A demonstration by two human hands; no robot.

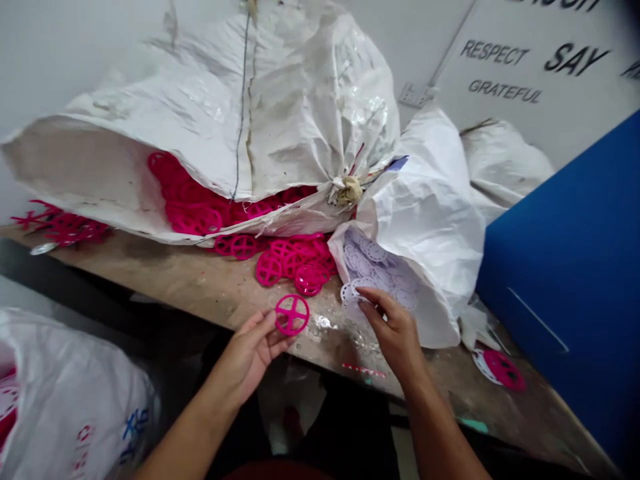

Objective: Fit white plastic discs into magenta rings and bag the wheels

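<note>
A person's left hand (249, 355) grips one magenta plastic wheel (292, 315) by its rim above the edge of a scarred wooden tabletop (190, 283), the fingers (277, 338) curled narrowly around the flat, four-spoked ring. The right hand (395, 331) reaches to the mouth of a white woven sack (430, 233), its fingers (370, 295) pinched narrow on the edge of a pale lilac disc (351, 292). Dozens of thin, perforated discs (377, 267), too overlapped to count exactly, lie heaped inside.

A larger, creased woven sack (250, 113), cinched with a tan knot (349, 191), spills a dense mass of magenta wheels (190, 203). Roughly a dozen loose wheels (295, 263) lie piled on the tabletop just beyond the hands, and a smaller tangled cluster (65, 227) sits farther left. One magenta-and-white disc (503, 370) rests at right beside a smooth blue board (565, 280). A glossy printed plastic bag (65, 393) slumps at lower left, off the tabletop. Black lettering (500, 67) on the white wall behind reads "RESPECT," "SAY" and "GRATEFUL."
</note>
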